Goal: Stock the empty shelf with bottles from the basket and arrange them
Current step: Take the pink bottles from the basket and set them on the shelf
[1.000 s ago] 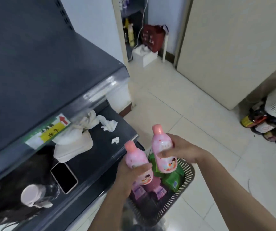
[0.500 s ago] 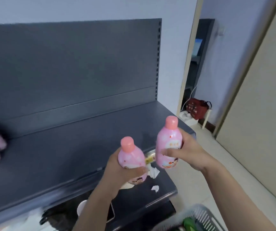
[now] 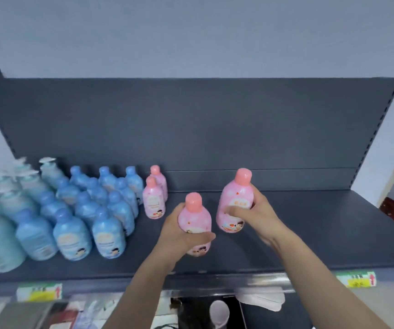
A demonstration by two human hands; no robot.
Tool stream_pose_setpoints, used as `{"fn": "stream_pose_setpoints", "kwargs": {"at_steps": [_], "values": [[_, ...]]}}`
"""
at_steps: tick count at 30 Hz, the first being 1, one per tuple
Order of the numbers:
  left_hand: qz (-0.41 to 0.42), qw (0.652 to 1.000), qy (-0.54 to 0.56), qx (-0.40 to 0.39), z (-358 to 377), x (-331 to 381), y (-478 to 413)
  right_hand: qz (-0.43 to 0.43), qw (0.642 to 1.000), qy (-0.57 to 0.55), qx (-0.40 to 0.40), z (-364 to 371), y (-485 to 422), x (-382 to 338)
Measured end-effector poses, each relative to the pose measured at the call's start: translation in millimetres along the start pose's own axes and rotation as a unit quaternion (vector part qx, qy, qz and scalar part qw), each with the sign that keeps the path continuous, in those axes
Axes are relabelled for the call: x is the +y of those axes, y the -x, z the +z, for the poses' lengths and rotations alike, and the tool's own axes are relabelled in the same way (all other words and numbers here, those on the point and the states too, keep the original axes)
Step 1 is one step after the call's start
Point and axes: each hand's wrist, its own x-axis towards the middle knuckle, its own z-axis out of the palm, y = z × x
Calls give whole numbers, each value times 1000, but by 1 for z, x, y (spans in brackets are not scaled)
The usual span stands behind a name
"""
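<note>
My left hand (image 3: 181,233) grips a pink bottle with a salmon cap (image 3: 194,217) upright over the dark grey shelf (image 3: 310,233). To its right, my right hand (image 3: 253,214) grips a second pink bottle (image 3: 235,198), also upright and a bit farther back. Whether either bottle touches the shelf I cannot tell. Two more pink bottles (image 3: 154,198) stand in a column just left of my hands. Several blue bottles (image 3: 105,210) stand in rows farther left. The basket is out of view.
Pale pump bottles (image 3: 13,191) fill the shelf's far left end. Bare shelf stretches to the right of my hands. Price tags (image 3: 357,280) sit on the front rail. A lower shelf below holds a white cup (image 3: 219,313) and tissues (image 3: 262,299).
My view has swung up and left from the basket to the stocked shelf. Both hands have carried their pink bottles up over the shelf, beside the standing pink bottles.
</note>
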Motion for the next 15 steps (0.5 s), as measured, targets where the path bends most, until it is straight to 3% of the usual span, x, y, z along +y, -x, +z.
{"fn": "stream_pose_setpoints", "kwargs": {"at_steps": [7,15], "values": [[-22,997,-35,63,-64,-20,-9,18,998,-10,-59,97,-48,18],[-51,991,-56,113,-88,-48,-19,51,995,32,-79,152,-77,53]]}}
